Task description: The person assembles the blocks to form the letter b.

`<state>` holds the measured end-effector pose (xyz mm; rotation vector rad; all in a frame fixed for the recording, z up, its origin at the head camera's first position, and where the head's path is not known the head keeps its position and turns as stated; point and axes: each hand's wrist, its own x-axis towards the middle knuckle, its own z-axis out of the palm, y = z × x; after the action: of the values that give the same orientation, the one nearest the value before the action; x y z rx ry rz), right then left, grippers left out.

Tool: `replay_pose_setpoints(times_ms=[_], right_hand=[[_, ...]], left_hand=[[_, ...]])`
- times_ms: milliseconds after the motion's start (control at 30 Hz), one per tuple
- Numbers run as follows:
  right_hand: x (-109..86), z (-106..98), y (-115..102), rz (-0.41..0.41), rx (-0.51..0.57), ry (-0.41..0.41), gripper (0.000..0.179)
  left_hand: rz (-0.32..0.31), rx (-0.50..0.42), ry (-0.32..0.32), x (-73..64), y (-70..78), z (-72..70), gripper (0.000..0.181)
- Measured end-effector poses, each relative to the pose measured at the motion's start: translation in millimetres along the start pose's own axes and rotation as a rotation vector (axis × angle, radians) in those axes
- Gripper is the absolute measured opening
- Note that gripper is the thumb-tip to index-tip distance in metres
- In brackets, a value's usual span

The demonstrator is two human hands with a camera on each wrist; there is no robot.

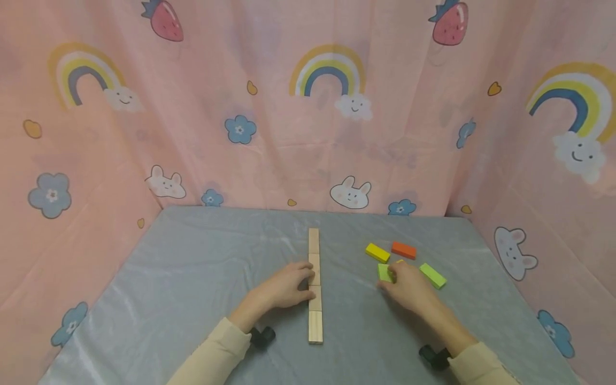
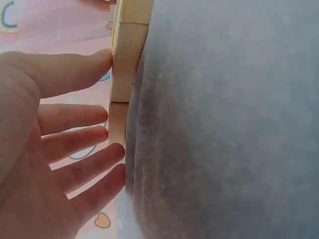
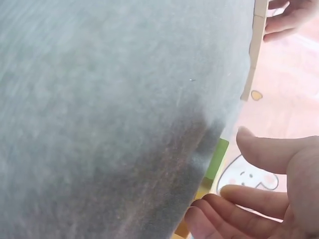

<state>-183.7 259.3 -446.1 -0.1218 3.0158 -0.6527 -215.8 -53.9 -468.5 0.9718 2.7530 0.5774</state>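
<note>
A straight row of plain wooden blocks (image 1: 315, 298) runs away from me along the middle of the table. My left hand (image 1: 287, 284) is at its left side, fingertips and thumb right at the blocks' edges. In the left wrist view the fingers of this hand (image 2: 75, 134) are spread and nearly straight beside the wooden blocks (image 2: 127, 64). On the right, my right hand (image 1: 409, 285) reaches over a light green block (image 1: 383, 272). In the right wrist view, thumb and index finger stand apart, with the green block (image 3: 217, 159) beyond the gap. An orange-yellow block (image 1: 399, 261) is mostly hidden behind this hand.
Near the right hand lie a yellow block (image 1: 377, 253), an orange-red block (image 1: 403, 250) and another light green block (image 1: 432, 276). A grey cloth (image 1: 192, 283) covers the table. A pink patterned curtain (image 1: 284, 160) encloses the back and sides.
</note>
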Motion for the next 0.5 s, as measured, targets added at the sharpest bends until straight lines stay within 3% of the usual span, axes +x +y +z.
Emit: replay_pose_setpoints(times_ms=[500], right_hand=[[3.5,-0.7,2.0,0.107,-0.024,-0.063,0.028]], left_hand=[[-0.004,-0.04,0.008,-4.1,-2.1,2.5,0.056]])
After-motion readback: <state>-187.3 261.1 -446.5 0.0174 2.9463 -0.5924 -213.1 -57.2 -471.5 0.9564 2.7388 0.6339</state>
